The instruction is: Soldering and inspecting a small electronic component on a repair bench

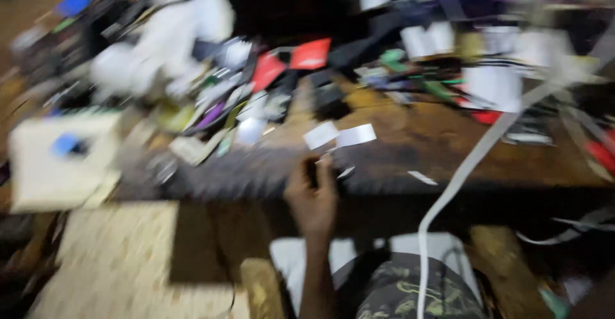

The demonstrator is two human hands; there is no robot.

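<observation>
Pinching a small dark object (312, 169) between closed fingers, one hand (312, 197), which side I cannot tell, hovers at the cluttered table's (410, 146) near edge beside white paper slips (338, 134), the other hand unseen.

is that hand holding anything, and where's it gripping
One hand pinches a small dark object at its lower end, by the table edge; blur hides what it is and which hand.

Single head-worn view, motion-blurred.
Looks down and forward from above the person's lap, close over the near edge of the cluttered dark wooden worktop (410, 146), far side toward frame top.
</observation>
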